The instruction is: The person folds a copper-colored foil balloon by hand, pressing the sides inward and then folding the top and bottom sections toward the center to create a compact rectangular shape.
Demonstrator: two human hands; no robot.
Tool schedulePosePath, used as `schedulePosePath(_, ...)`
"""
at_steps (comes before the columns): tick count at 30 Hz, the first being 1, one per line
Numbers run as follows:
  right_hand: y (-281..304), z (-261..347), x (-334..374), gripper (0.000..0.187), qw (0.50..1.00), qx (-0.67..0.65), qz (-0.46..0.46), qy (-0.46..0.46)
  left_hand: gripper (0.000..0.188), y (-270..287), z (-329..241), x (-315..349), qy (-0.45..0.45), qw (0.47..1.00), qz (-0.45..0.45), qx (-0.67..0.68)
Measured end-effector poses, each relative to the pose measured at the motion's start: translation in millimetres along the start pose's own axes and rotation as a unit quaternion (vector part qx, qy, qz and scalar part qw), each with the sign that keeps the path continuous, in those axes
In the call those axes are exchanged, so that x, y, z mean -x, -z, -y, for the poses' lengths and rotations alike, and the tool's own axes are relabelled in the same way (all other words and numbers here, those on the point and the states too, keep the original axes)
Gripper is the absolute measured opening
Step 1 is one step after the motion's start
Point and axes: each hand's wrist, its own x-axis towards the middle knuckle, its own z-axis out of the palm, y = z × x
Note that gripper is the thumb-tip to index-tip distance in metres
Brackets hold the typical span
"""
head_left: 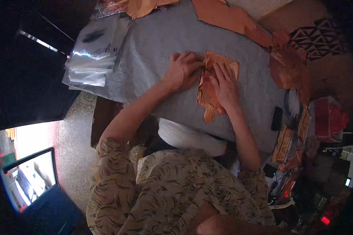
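Observation:
A folded piece of orange cloth [210, 90], creased and uneven at its near end, lies on the grey-covered table [157, 47] in front of me. My right hand [225, 84] rests flat across its right side with the fingers stretched toward the far end. At the cloth's upper left edge is my left hand [183, 70], fingers bent and closed in on that edge; the fingertips are partly hidden.
Clear plastic bags [94, 55] are stacked at the table's left. More orange cloth [233, 19] lies along the far edge and the right corner [286, 70]. A dark phone-like object [277, 118] and patterned strips [282, 145] lie at right. A red-and-white bag [327, 119] stands beyond.

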Motion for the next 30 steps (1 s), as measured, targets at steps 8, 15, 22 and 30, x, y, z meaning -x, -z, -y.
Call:
schedulePosePath(8, 1, -11, 6, 0.065, 0.996, -0.083, 0.003, 0.041, 0.038, -3, -2, -14, 0.01, 1.0, -0.01, 0.022)
schedulePosePath(15, 5, -9, 3, 0.1, 0.994, -0.087, 0.038, 0.058, 0.036, -13, 4, -20, 0.003, 0.997, -0.047, 0.058)
schedulePosePath(22, 7, -11, 6, 0.107, 0.992, -0.091, 0.018, 0.083, 0.032, 9, -20, -19, 0.111, 0.983, 0.063, 0.131)
schedulePosePath(30, 10, -4, 1, 0.09, 0.985, -0.145, 0.01, 0.088, 0.035, -1, -24, -30, 0.047, 0.984, 0.067, 0.159)
